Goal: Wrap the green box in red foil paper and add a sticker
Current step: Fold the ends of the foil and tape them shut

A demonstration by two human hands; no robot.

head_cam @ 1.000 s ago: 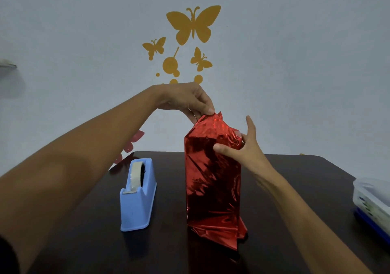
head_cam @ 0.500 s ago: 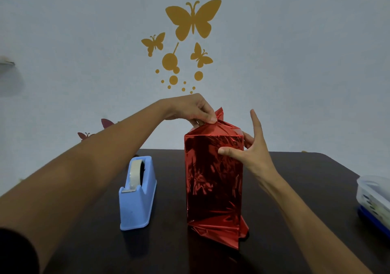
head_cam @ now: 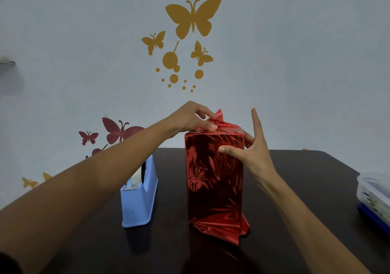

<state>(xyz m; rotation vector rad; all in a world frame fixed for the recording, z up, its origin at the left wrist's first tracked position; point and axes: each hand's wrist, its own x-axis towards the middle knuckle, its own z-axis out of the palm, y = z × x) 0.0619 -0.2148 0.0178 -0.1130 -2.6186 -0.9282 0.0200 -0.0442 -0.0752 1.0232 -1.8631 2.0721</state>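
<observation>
One foil-wrapped box [head_cam: 213, 178] upright on worktop [head_cam: 306, 178] | left hand [head_cam: 190, 118] pinches top fold [head_cam: 220, 115] | right hand [head_cam: 254, 156] braces side, fingers straight

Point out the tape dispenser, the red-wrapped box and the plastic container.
tape dispenser [head_cam: 137, 206]: head view, blue near face.
red-wrapped box [head_cam: 213, 178]: head view, middle of front face.
plastic container [head_cam: 372, 193]: head view, clear side wall.
</observation>
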